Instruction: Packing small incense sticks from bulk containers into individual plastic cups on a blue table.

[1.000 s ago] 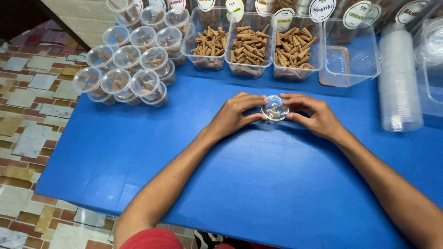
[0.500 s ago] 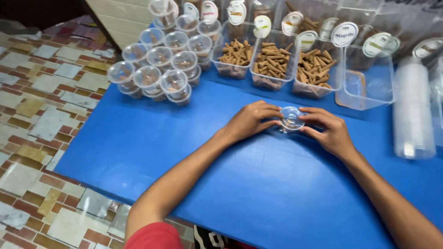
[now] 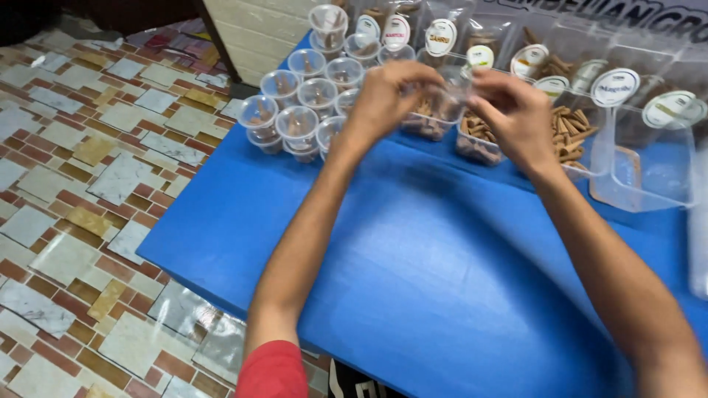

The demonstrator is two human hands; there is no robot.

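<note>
My left hand (image 3: 387, 99) and my right hand (image 3: 512, 114) are both raised above the blue table (image 3: 442, 273), and together they hold a small clear plastic cup (image 3: 453, 81) between their fingertips. The cup is blurred by motion and partly hidden by my fingers, so its contents cannot be made out. Under my hands stand clear trays of brown cone-shaped sticks (image 3: 571, 136). A cluster of small lidded clear cups (image 3: 302, 110), stacked two high, stands just left of my left hand.
Clear packets with round labels (image 3: 616, 85) line the back of the table. An empty clear tray (image 3: 641, 173) sits at the right. A stack of clear lids shows at the far right edge (image 3: 699, 236). Patterned tile floor (image 3: 81, 184) lies to the left.
Both hands have lifted the small cup off the table and carried it up and towards the back. The camera view has shifted left and closer.
</note>
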